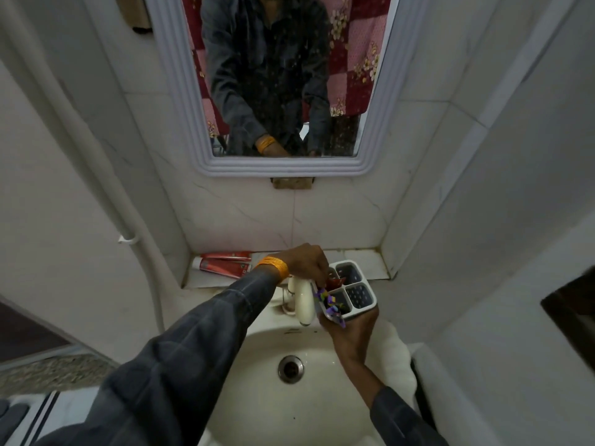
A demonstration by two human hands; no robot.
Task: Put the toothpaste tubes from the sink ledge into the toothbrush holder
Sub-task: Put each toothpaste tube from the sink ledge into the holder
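Note:
A white toothbrush holder point(360, 292) with four compartments is held above the basin's back edge by my right hand point(349, 333), which grips it from below. My left hand point(306, 262), with an orange band at the wrist, reaches over the holder's left side, its fingers down on a red toothpaste tube point(335, 281) that stands in the back left compartment. A purple tube point(331, 305) sticks out of the front left compartment. Two red toothpaste tubes point(225, 263) lie on the sink ledge point(360, 259) at the left.
The cream tap point(304, 300) stands just left of the holder, over the basin point(309, 397) with its metal drain point(290, 368). A mirror point(273, 75) hangs on the tiled wall above. A white pipe point(128, 239) runs down the left wall.

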